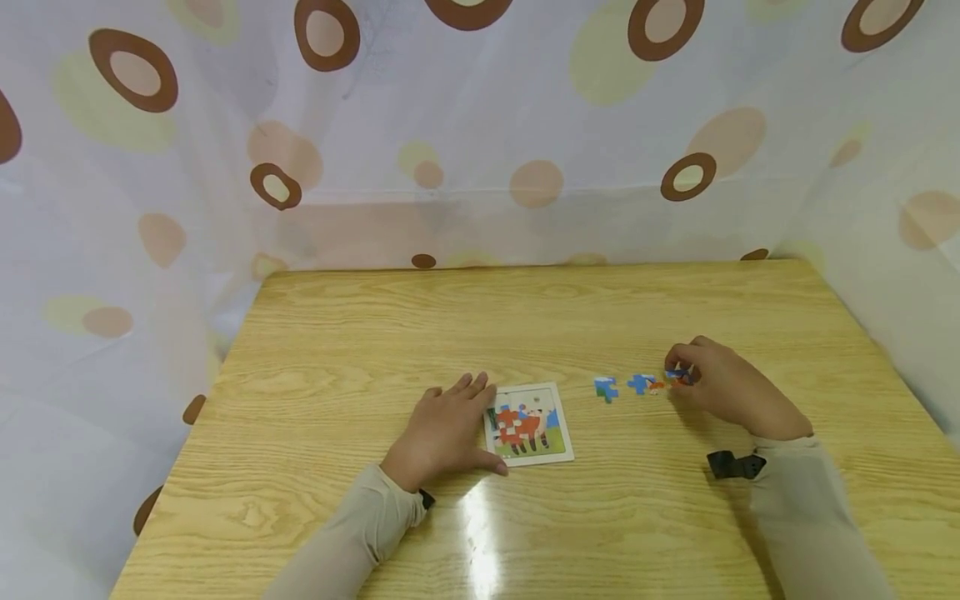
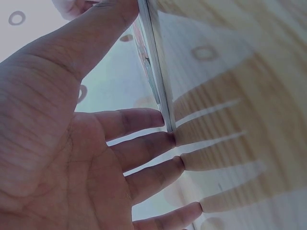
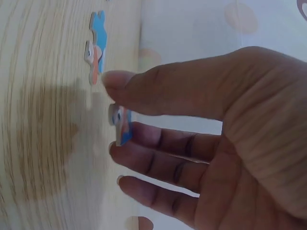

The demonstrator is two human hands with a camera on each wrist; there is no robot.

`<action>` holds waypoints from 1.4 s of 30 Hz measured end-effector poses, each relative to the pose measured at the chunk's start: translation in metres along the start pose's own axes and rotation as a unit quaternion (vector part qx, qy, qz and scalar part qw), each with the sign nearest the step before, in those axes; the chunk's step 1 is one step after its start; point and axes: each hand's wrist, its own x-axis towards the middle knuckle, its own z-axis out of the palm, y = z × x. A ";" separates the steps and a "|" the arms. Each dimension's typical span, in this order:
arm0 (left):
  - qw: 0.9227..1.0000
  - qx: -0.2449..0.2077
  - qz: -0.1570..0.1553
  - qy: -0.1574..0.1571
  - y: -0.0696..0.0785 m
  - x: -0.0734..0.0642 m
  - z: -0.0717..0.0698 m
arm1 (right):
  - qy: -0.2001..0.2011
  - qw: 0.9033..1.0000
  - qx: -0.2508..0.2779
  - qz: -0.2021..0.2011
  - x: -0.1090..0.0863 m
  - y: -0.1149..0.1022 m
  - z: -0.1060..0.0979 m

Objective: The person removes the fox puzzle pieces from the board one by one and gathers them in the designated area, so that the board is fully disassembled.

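Observation:
A small square jigsaw board (image 1: pixel 566 442) with a white border lies on the table, showing a partly assembled red animal. Beside its left edge rests my left hand (image 1: pixel 446 433), fingers nearly straight. The left wrist view shows the thumb and fingertips against the board's edge (image 2: pixel 160 81). Over to the right, my right hand (image 1: pixel 723 387) pinches a blue and orange jigsaw piece (image 3: pixel 122 125) between thumb and fingers, close to the tabletop. Left of that hand lie a blue and orange piece (image 1: pixel 641 383) and a blue and green piece (image 1: pixel 606 387).
The wooden table (image 1: pixel 420 325) reaches back to a white patterned curtain (image 1: pixel 480 142), which also hangs along both sides. Glare shines on the tabletop near the front. A dark strap (image 1: pixel 735 465) is at my right wrist.

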 end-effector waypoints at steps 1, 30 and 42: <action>1.000 0.000 0.000 0.000 0.000 0.000 0.000 | -0.003 1.000 -0.003 0.004 0.000 0.002 0.000; 1.000 0.006 0.000 -0.005 0.000 0.000 -0.001 | -0.022 0.999 -0.009 0.038 -0.002 0.014 0.002; 1.000 0.011 -0.003 -0.005 0.000 0.002 0.001 | 0.009 0.999 -0.030 0.010 0.006 -0.014 0.008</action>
